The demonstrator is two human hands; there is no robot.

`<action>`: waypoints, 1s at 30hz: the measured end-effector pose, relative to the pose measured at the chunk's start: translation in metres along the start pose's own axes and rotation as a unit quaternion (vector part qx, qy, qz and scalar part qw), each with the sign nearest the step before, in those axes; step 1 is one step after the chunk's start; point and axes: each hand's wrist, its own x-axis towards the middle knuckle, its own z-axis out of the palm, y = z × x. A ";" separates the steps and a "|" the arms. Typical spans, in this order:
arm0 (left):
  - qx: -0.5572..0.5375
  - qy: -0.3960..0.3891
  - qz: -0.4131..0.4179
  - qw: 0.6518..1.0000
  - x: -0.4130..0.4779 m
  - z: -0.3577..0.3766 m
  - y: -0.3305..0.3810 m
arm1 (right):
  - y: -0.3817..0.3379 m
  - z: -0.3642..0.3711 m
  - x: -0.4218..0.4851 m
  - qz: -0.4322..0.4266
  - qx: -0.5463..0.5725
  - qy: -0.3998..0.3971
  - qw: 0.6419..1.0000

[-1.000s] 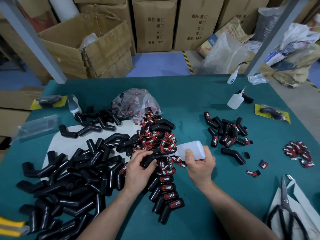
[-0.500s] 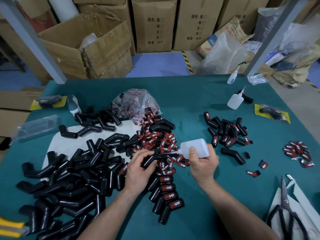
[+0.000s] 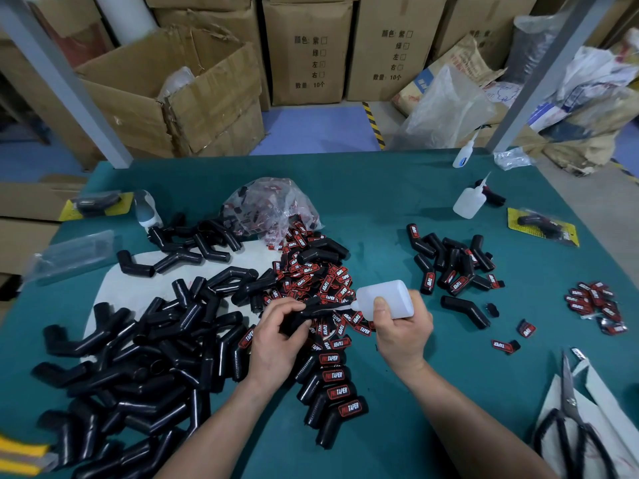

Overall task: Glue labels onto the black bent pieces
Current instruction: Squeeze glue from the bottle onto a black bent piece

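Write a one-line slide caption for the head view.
Left hand holds a black bent piece while right hand points a glue bottle nozzle at it, beside a heap of labels.

Soft, even overhead light, moderately bright, leaves the teal surface (image 3: 380, 202) with only faint, short shadows beside the white bottle (image 3: 466, 203) at upper right and a dull sheen on the black bent pieces (image 3: 138, 368) at lower left, while wide-angle distortion bows the edges and the lower left corner blurs.
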 end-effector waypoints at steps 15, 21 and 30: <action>-0.045 -0.002 -0.022 0.999 0.001 0.001 -0.006 | 0.002 -0.001 0.002 -0.013 -0.014 0.006 1.000; -0.074 0.017 -0.050 0.996 0.004 0.000 -0.012 | 0.001 -0.003 0.008 -0.014 -0.017 0.044 0.999; -0.056 0.023 -0.019 0.998 0.003 0.001 -0.012 | 0.001 -0.003 0.009 -0.018 -0.019 0.038 0.999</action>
